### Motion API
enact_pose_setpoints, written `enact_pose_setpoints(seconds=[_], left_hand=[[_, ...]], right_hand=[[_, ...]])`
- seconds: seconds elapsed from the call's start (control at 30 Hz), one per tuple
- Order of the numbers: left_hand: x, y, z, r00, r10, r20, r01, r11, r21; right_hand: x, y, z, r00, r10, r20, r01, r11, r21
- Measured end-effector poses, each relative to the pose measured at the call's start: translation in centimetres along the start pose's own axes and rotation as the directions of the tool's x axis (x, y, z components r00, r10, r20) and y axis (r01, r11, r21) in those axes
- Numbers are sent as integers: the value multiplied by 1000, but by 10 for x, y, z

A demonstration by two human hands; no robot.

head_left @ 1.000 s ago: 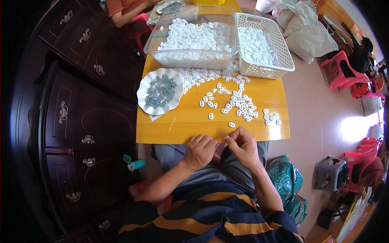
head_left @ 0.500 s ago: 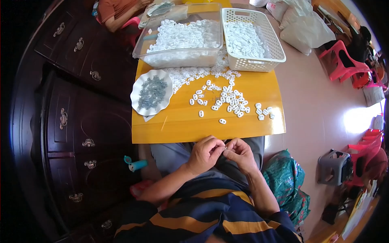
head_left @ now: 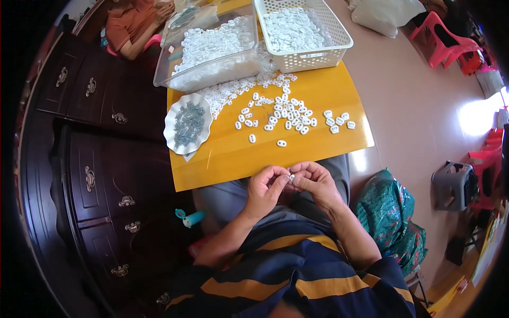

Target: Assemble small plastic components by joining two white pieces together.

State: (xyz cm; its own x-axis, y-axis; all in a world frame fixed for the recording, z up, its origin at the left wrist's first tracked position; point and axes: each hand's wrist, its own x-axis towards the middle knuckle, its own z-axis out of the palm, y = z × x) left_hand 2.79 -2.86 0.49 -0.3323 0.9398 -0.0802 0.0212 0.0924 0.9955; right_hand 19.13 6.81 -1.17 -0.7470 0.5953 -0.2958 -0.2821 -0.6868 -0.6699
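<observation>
Two hands, both yours, meet above your lap, just off the near edge of the wooden table [head_left: 233,159]. Your right hand [head_left: 315,183] pinches a small white piece [head_left: 291,178] between thumb and fingertips. Your left hand [head_left: 266,188] brings thumb and forefinger up close at the piece's left side; cannot tell whether they grip it too. On the tabletop before you: loose white pieces [head_left: 289,112], a smaller group [head_left: 340,121] to their right, a wavy-edged plate [head_left: 169,126] of grey bits [head_left: 189,124] at left. Beyond: clear bin [head_left: 212,74] and white basket [head_left: 313,61], both holding white pieces.
</observation>
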Motion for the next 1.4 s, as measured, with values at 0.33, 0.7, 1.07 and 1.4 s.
enact_pose_setpoints(seconds=[0.33, 0.7, 1.07, 1.4], left_hand=[[2, -3, -1, 1000, -15, -8, 15, 999, 36], [10, 8, 1, 995, 100, 15, -101, 979, 179], [7, 0, -2, 1000, -20, 16, 19, 998, 66], [7, 5, 0, 999, 28, 37, -35, 978, 205]], right_hand=[[-1, 1, -3, 995, 16, -102, -22, 998, -56], [-3, -4, 2, 994, 7, -105, -19, 993, -115], [-2, 0, 1, 993, -27, -118, 12, 991, -130], [-4, -2, 0, 994, -45, -104, 29, 987, -155]])
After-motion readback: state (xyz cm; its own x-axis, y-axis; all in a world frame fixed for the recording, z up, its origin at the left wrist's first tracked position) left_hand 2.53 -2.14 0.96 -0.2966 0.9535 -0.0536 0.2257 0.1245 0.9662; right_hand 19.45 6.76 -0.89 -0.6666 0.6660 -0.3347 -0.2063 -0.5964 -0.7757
